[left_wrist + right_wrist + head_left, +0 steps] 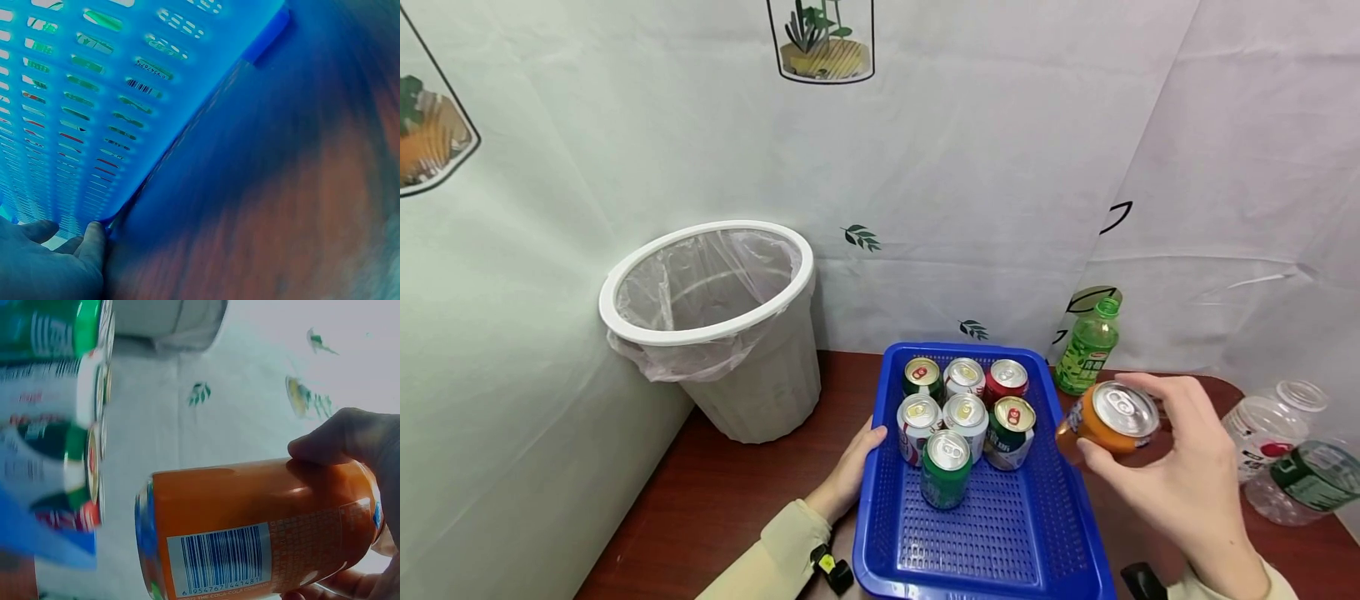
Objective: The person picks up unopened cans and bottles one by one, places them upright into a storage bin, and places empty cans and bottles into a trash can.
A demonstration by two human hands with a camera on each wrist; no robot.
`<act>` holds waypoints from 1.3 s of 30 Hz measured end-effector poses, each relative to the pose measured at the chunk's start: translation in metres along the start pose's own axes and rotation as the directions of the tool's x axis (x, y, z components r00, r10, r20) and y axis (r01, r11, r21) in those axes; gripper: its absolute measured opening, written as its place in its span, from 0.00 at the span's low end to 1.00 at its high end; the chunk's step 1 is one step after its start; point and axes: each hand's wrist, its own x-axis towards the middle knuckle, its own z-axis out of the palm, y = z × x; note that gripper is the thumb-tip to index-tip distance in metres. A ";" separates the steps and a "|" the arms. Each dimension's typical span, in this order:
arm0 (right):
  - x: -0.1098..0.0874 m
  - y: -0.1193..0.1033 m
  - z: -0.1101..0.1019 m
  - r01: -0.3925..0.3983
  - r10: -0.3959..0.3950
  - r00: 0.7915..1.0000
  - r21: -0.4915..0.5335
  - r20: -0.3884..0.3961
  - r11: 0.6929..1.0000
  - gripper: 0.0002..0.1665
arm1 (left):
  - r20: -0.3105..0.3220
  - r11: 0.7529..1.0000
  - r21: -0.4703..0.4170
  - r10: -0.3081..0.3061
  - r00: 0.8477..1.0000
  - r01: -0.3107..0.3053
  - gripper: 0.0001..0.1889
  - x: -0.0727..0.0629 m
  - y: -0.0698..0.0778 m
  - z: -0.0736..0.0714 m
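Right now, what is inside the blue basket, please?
Inside the blue basket stand seven upright cans, a green one at the front. In the head view, nearer cans cover the lower parts of the rear cans; anything beneath the cans is hidden.

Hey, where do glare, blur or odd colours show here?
Head view: largely clear, bright reflections atop the orange soda can; left wrist view: left hand tinted blue, tabletop blurred; right wrist view: backdrop washed out toward upper right, barcode sharp.

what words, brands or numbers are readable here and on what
"6 954767 441481": barcode on the orange can
"THE COCA-COLA COMPANY": below that barcode
Other cans in the blue tray, green bottle, clear bottles: print too small or blurred
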 end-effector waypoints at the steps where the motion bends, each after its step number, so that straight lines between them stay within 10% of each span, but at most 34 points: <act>1: 0.000 -0.002 0.003 0.014 -0.014 1.000 0.011 0.009 1.000 0.53 | 0.001 1.000 -0.001 0.000 1.000 0.000 0.33 0.000 0.000 0.000; 19: -0.013 -0.021 0.064 0.077 -0.073 0.972 -0.011 0.222 0.997 0.46 | -0.007 1.000 0.018 0.005 1.000 -0.005 0.33 0.002 0.001 -0.001; 39: -0.021 -0.006 0.086 0.130 -0.035 0.871 -0.161 0.489 0.978 0.45 | -0.004 1.000 -0.013 0.003 1.000 -0.003 0.34 0.002 -0.001 -0.001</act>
